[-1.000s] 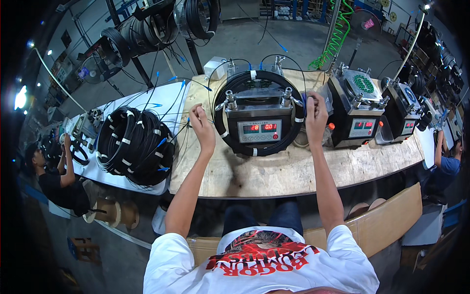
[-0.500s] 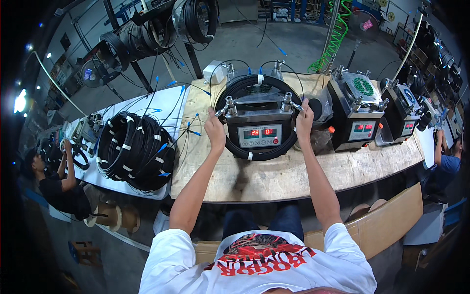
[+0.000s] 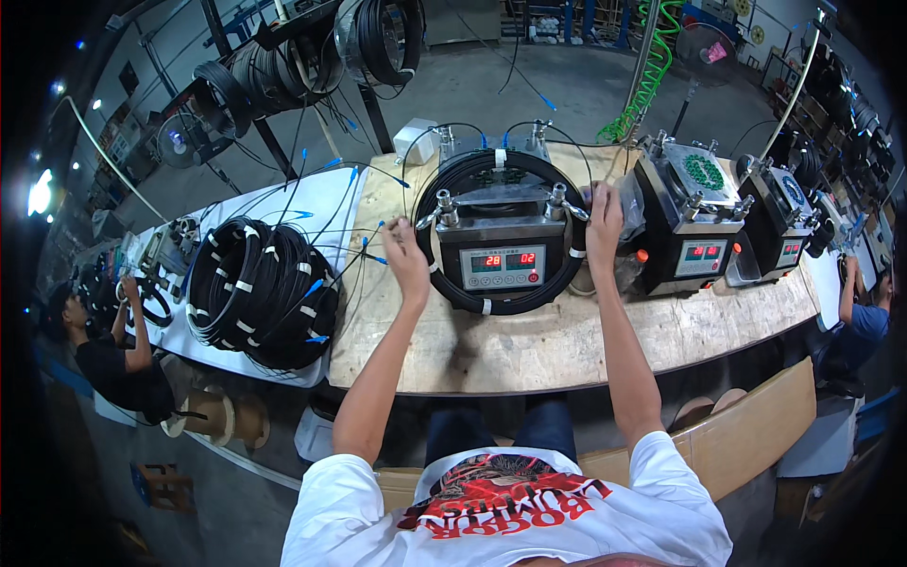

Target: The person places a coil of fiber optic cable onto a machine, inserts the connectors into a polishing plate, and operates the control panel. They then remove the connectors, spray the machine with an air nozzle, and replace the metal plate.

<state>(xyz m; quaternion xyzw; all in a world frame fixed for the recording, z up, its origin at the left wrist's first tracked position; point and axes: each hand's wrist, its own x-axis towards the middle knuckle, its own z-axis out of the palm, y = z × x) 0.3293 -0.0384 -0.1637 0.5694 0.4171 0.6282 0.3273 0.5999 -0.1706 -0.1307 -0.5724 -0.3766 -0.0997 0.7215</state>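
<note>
On the wooden tabletop (image 3: 529,350) in front of the person stands a dark metal box machine (image 3: 501,248) with a red digit display on its front and a coil of black cable (image 3: 444,194) looped around its body, banded with white ties. The left hand (image 3: 407,253) sits at the machine's left side, fingers curled around the clamp lever there, touching the coil's edge. The right hand (image 3: 605,215) is at the right side, closed on the matching lever near the top right corner. Just right of that stand two similar machines (image 3: 688,219) with green-patterned tops. To the left, on a white sheet (image 3: 312,203), lies a thick pile of black cable coils (image 3: 263,295) with blue-tipped ends trailing toward the machine. At the far left a seated person (image 3: 99,350) in dark clothes works at the same long surface; another person's blue sleeve (image 3: 864,326) shows at the right edge
</note>
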